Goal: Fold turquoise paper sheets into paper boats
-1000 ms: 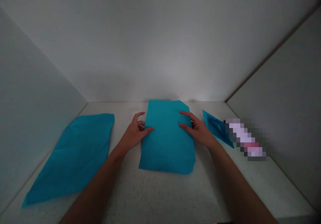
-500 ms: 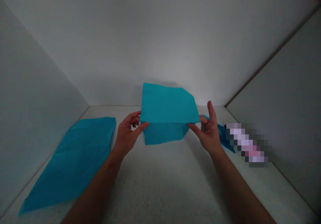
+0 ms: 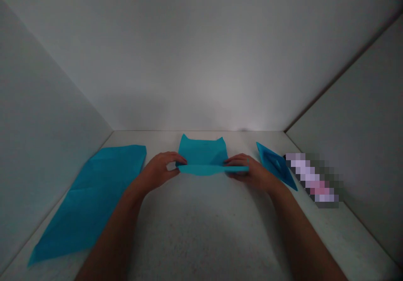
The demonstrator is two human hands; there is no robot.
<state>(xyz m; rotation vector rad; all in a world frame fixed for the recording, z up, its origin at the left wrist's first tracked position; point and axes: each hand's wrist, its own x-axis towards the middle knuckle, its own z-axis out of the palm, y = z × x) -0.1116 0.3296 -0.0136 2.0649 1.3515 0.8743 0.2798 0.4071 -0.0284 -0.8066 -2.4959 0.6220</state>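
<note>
Between my two hands a piece of blue paper [image 3: 203,153] is bent along a crosswise fold. Its far panel leans back toward the wall, and a narrow near flap shows almost edge-on. My left hand [image 3: 160,170] pinches the left end of the fold between thumb and fingers. At the right end, my right hand [image 3: 248,170] grips the paper, with its fingers over the far side and its thumb partly hidden behind the near flap.
A large sheet of blue paper [image 3: 91,197] lies at the left. To the right is a folded blue paper piece [image 3: 277,165], beside a pixelated object [image 3: 311,180]. White walls [image 3: 201,54] enclose the white table [image 3: 189,230] at the back and sides.
My hands have lowered the paper, and its upper panel has tipped so that the near flap is seen edge-on. My right hand's raised index finger has come down onto the paper.
</note>
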